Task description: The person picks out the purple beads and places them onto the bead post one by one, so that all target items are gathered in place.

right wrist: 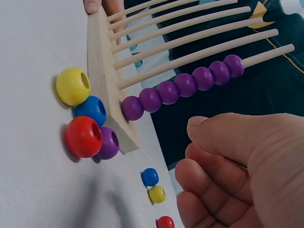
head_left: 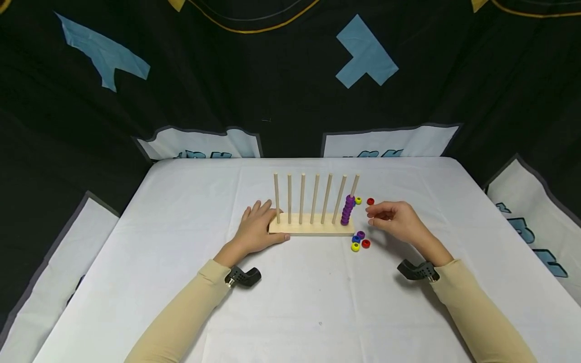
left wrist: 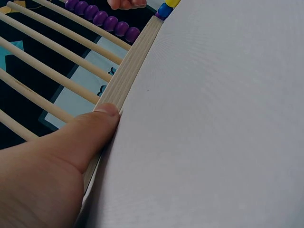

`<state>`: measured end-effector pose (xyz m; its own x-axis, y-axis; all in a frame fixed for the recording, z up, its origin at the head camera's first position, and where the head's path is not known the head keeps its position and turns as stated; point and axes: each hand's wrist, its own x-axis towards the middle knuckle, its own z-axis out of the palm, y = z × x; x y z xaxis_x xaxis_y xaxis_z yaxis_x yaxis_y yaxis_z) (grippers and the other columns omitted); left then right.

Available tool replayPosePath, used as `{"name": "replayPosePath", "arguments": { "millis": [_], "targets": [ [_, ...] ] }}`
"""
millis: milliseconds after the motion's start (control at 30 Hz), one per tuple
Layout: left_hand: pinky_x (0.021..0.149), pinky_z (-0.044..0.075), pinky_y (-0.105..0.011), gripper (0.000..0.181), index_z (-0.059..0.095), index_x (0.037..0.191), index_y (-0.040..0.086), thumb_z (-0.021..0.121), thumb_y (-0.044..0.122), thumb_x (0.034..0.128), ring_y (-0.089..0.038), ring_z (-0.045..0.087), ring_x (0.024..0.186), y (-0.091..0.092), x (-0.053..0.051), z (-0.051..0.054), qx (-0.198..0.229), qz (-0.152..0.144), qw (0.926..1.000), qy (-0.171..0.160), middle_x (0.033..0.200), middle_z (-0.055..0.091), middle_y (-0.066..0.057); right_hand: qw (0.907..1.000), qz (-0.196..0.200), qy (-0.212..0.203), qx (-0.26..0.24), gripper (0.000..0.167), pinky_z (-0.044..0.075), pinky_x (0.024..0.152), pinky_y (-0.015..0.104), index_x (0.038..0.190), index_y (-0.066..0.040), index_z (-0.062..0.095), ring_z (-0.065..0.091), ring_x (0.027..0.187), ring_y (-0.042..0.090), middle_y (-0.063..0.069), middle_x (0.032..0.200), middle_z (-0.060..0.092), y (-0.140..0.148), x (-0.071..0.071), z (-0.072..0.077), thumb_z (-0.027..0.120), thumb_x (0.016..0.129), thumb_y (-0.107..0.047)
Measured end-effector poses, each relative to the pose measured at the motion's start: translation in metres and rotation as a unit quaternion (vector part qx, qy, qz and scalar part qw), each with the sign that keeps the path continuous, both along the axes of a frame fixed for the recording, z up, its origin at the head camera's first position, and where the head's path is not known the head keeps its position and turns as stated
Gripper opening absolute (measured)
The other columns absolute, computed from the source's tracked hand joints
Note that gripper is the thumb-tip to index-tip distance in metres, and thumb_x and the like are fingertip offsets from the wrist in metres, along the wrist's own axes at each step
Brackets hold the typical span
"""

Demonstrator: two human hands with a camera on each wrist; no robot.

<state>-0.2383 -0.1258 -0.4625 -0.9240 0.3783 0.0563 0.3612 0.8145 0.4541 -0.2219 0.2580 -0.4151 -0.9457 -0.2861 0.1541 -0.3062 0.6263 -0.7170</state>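
A pale wooden peg rack (head_left: 313,230) stands on the table, its several upright rods in a row. My left hand (head_left: 256,229) holds the left end of its base, the thumb pressed along the front edge and the other fingers at the back. A column of several purple beads (head_left: 347,209) is threaded on the rightmost rod. Just right of that column, my right hand (head_left: 395,220) hovers with loosely curled fingers and no bead visible in it. By the rack's right front corner lie a yellow bead (right wrist: 72,86), a blue bead (right wrist: 90,111), a red bead (right wrist: 83,137) and a purple bead (right wrist: 109,143).
Behind the rack's right end are another yellow bead (head_left: 358,200), a red bead (head_left: 370,201) and a blue bead (right wrist: 150,176). A white cloth covers the table (head_left: 281,302). Beyond the far edge hangs a dark curtain (head_left: 290,91) with blue shapes.
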Motion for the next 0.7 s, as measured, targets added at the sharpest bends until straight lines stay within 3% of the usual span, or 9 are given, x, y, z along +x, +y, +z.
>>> {"name": "replayPosePath", "arguments": {
  "millis": [300, 700],
  "targets": [
    [0.125, 0.010, -0.067, 0.076, 0.056, 0.144, 0.011, 0.075, 0.055, 0.0849, -0.050, 0.016, 0.156, 0.000, 0.001, 0.001, 0.002, 0.002, 1.0000, -0.003, 0.164, 0.032, -0.024, 0.9996, 0.027, -0.008, -0.010, 0.024, 0.055, 0.070, 0.016, 0.110, 0.006, 0.074, 0.063, 0.077, -0.001, 0.020, 0.099, 0.076, 0.000, 0.000, -0.008, 0.076, 0.087, 0.000],
    [0.125, 0.010, -0.067, 0.075, 0.057, 0.143, 0.012, 0.074, 0.055, 0.0846, -0.050, 0.016, 0.156, 0.001, 0.001, 0.001, -0.002, 0.002, 1.0000, -0.001, 0.164, 0.032, -0.024, 0.9983, 0.044, -0.012, 0.037, 0.024, 0.055, 0.070, 0.016, 0.109, 0.005, 0.075, 0.066, 0.080, 0.009, 0.018, 0.100, 0.077, -0.002, -0.002, -0.018, 0.075, 0.086, 0.001]
  ]
}}
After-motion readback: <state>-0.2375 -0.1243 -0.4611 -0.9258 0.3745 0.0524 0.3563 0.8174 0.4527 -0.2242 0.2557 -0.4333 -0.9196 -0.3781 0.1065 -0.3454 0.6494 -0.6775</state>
